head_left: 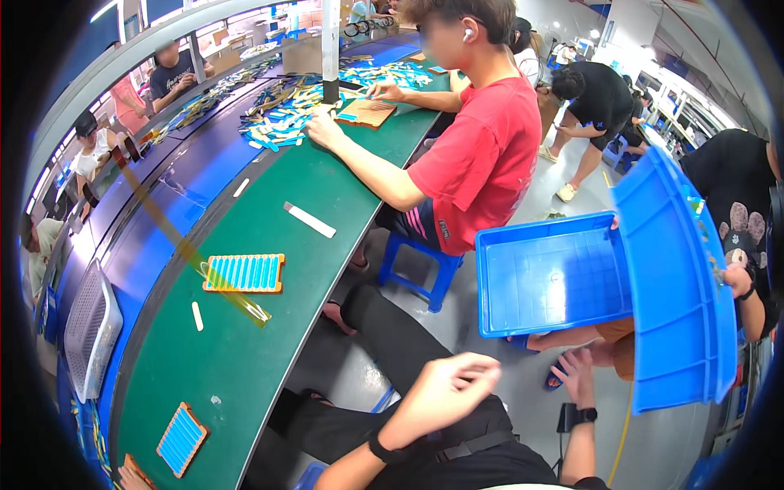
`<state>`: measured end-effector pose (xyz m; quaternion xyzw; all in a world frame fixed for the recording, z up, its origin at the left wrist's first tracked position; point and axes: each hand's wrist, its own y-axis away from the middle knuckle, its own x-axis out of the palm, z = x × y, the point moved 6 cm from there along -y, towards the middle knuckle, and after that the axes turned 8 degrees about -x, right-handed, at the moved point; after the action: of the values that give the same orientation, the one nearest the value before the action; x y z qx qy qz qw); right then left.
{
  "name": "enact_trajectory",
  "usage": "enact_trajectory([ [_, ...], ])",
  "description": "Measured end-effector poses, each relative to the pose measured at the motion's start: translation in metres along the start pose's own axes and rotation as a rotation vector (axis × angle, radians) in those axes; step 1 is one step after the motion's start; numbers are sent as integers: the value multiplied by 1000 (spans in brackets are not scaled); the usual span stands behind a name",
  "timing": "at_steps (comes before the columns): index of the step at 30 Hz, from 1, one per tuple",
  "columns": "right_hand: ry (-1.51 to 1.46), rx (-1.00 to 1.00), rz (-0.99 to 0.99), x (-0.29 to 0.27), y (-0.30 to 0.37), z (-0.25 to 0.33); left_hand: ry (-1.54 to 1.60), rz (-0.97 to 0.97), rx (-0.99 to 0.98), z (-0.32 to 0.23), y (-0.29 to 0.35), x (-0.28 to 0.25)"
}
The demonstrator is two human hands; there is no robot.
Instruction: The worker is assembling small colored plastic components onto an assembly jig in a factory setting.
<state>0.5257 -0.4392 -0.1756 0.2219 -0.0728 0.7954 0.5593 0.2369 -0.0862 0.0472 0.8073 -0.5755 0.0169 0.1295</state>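
Note:
My left hand (pixel 441 398), with a black wristband, is raised over my lap, its fingers loosely bent and nothing visible in them. To its right, my right hand (pixel 578 380), wearing a black watch, is held up with its fingers apart and empty. Beyond both hands is an empty blue plastic tray (pixel 555 282). A second blue tray (pixel 674 282) is tilted up beside it, its ribbed underside showing. Another person's hand (pixel 739 282) grips this tilted tray, with small pieces near its edge. Neither of my hands touches a tray.
Left is a green bench (pixel 245 351) with orange racks of blue strips (pixel 245 273), (pixel 182 439), and a pale flat strip (pixel 310 220). A person in red (pixel 490 139) sits at the bench by a pile of strips (pixel 286 106). A grey basket (pixel 91 327) stands by the conveyor.

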Motion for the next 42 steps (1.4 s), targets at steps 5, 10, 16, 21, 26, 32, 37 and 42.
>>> enact_trajectory([
  [5, -105, -24, -46, 130, -52, -5, 180, -278, -90, 62, 0, -80],
  [10, -19, -1, -89, 180, -38, -5, 278, -448, -74, 82, 37, -123],
  [16, -34, 3, -165, 252, 58, 33, 358, -553, -206, 120, 53, -136],
  [21, 25, 108, -107, 278, 108, 30, 435, -457, -185, 114, 42, -125],
  [26, 25, 456, 121, 304, 131, -7, 350, -344, -146, 117, 38, -120],
  [32, 80, 664, 365, 352, 130, -40, 408, -597, -121, 130, 95, -153],
  [37, 217, 747, 523, 394, 109, -94, 505, -827, -125, 158, 141, -160],
  [42, 363, 818, 786, 446, 100, -142, 620, -1038, -164, 188, 178, -152],
])
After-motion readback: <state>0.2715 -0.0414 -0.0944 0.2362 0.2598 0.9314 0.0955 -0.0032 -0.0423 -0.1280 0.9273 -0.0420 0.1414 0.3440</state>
